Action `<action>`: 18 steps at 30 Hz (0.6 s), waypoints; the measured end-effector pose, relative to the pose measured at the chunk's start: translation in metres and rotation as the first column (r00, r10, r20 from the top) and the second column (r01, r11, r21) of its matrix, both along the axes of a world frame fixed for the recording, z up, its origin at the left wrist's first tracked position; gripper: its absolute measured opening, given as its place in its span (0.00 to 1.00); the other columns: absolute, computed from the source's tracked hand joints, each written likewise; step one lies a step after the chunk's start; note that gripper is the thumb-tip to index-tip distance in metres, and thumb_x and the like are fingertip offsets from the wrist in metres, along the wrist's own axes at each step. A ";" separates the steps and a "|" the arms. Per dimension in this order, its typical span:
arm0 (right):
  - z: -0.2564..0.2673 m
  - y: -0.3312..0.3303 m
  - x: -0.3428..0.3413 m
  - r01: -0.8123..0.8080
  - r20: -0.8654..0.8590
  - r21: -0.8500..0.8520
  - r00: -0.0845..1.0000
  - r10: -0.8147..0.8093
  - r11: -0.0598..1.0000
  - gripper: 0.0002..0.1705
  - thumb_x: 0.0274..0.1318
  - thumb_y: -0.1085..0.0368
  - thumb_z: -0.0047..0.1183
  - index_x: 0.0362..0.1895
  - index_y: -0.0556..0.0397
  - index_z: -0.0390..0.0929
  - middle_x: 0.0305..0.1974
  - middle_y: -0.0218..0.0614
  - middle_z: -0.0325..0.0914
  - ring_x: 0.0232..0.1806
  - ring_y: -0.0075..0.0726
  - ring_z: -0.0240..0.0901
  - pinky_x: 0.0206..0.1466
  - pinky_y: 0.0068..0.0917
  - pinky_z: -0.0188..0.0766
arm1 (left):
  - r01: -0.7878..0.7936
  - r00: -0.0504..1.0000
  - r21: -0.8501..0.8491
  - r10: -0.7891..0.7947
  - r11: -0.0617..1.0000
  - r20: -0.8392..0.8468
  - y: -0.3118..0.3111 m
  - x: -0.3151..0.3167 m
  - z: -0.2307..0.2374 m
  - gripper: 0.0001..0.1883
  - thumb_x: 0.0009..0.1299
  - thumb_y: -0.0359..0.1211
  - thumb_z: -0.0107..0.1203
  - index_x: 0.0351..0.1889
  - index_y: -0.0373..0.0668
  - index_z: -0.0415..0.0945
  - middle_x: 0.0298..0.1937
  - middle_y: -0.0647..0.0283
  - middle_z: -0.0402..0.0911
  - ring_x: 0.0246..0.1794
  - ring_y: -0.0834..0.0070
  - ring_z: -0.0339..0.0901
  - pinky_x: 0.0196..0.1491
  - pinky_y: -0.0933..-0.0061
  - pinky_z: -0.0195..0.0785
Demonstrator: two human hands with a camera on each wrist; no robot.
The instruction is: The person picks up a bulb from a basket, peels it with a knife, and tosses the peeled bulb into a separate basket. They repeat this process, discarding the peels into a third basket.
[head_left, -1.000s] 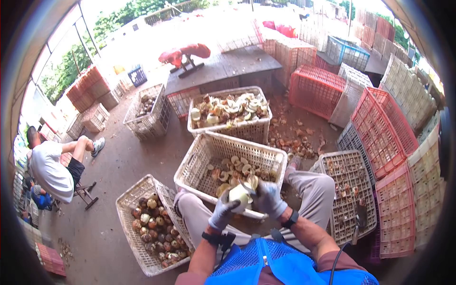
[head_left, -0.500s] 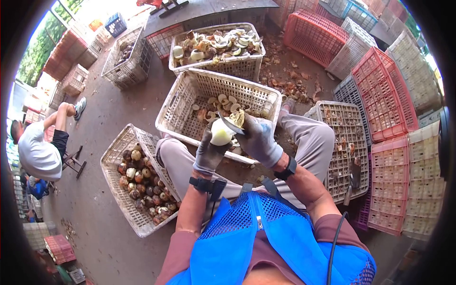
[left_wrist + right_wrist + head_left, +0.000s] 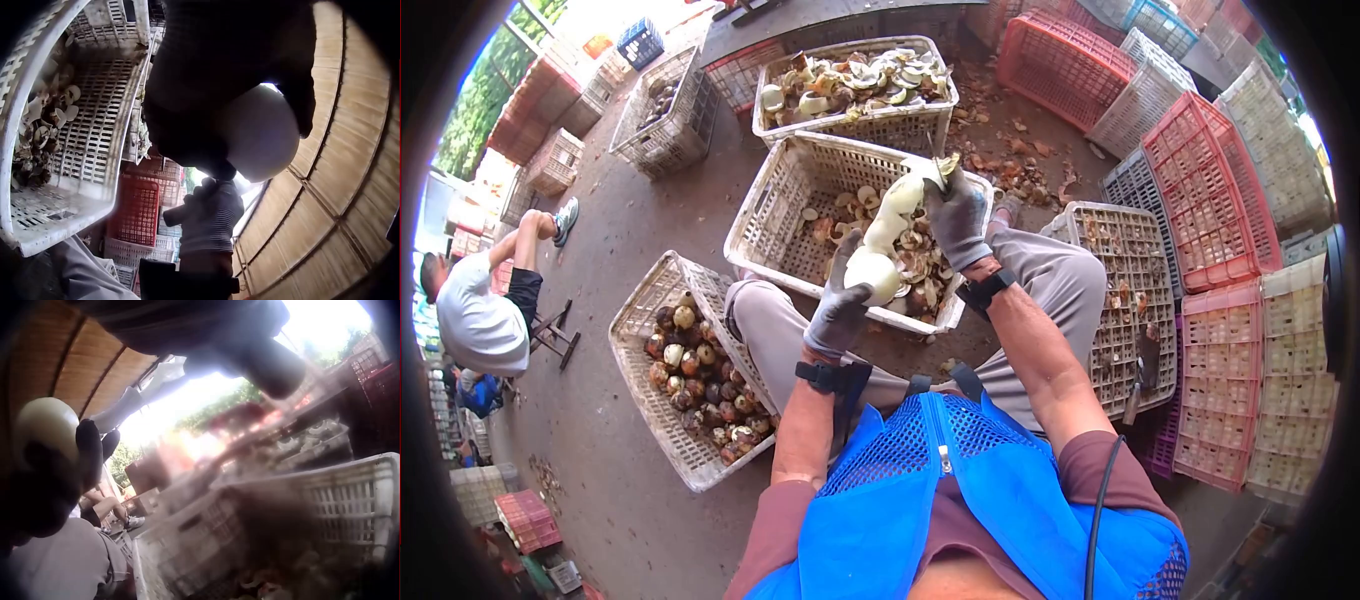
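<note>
My gloved left hand (image 3: 838, 312) grips a smooth, pale, peeled onion-like bulb (image 3: 872, 276), with thumb and fingers round its side. In the left wrist view the same bulb (image 3: 262, 134) shows between dark fingers. A long, wavy white strip of peel (image 3: 892, 215) stretches from the bulb up to my gloved right hand (image 3: 960, 220). That hand is curled, and a dark knife handle (image 3: 175, 216) juts from it; the blade is hidden. Beneath both hands stands a white crate (image 3: 775, 215) with peelings (image 3: 920, 255) in it.
At my left a crate (image 3: 640, 385) holds brown unpeeled bulbs (image 3: 710, 375). Behind the middle crate stands another crate (image 3: 850, 125) heaped with peelings. An upturned crate (image 3: 1100, 225) bears a cleaver-like tool (image 3: 1145, 365). Stacked crates (image 3: 1220, 370) line the right; a seated person (image 3: 485, 310) is at far left.
My right hand has moved up and right, away from the bulb, drawing out the white strip. The curved blade, visible at the bulb earlier, is now hidden. The head view has tilted down.
</note>
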State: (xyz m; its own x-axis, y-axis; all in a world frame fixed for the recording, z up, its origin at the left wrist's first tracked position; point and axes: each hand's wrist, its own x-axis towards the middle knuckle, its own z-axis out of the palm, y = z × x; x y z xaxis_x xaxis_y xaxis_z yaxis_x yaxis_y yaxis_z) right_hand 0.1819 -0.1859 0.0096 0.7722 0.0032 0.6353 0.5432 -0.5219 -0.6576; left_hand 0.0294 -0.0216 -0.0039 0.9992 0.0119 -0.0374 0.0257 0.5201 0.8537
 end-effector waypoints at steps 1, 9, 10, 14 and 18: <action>0.012 -0.001 -0.004 0.015 0.029 -0.006 0.999 -0.014 1.000 0.14 0.50 0.65 0.60 0.42 0.53 0.76 0.23 0.47 0.78 0.26 0.57 0.77 0.27 0.42 0.72 | -0.031 1.000 0.176 0.030 0.984 0.005 0.001 0.001 0.000 0.52 0.51 0.38 0.67 0.73 0.41 0.51 0.65 0.57 0.65 0.62 0.64 0.68 0.65 0.64 0.62; 0.082 0.003 -0.004 -0.054 0.168 0.216 0.986 0.018 0.975 0.17 0.51 0.69 0.58 0.47 0.54 0.75 0.26 0.43 0.81 0.25 0.47 0.80 0.27 0.36 0.74 | 0.013 1.000 -0.143 -0.016 0.990 -0.026 0.002 -0.006 0.003 0.47 0.54 0.36 0.64 0.73 0.39 0.52 0.68 0.53 0.63 0.62 0.62 0.69 0.66 0.60 0.62; 0.066 0.002 0.013 -0.053 0.139 0.164 0.990 0.029 0.985 0.19 0.52 0.66 0.57 0.50 0.54 0.73 0.26 0.44 0.80 0.24 0.47 0.80 0.27 0.36 0.74 | 0.073 0.997 -0.277 -0.061 0.958 0.051 0.005 -0.007 -0.001 0.45 0.57 0.35 0.61 0.73 0.41 0.52 0.68 0.52 0.63 0.64 0.60 0.67 0.68 0.55 0.60; 0.040 -0.008 0.017 -0.245 -0.349 -0.776 0.935 -0.072 0.581 0.43 0.61 0.51 0.51 0.74 0.47 0.46 0.30 0.43 0.81 0.26 0.45 0.80 0.30 0.42 0.75 | -0.041 0.999 -0.444 0.046 0.895 0.000 0.004 -0.016 0.008 0.51 0.55 0.38 0.66 0.75 0.46 0.47 0.64 0.54 0.67 0.59 0.64 0.71 0.62 0.61 0.67; 0.046 -0.017 -0.048 -0.441 -0.705 0.108 0.598 0.382 0.891 0.36 0.58 0.48 0.57 0.66 0.51 0.65 0.38 0.43 0.83 0.34 0.33 0.79 0.38 0.31 0.75 | -0.153 0.987 0.099 0.148 0.983 0.056 0.006 -0.018 0.025 0.62 0.48 0.34 0.74 0.77 0.49 0.39 0.71 0.52 0.58 0.69 0.64 0.60 0.67 0.61 0.61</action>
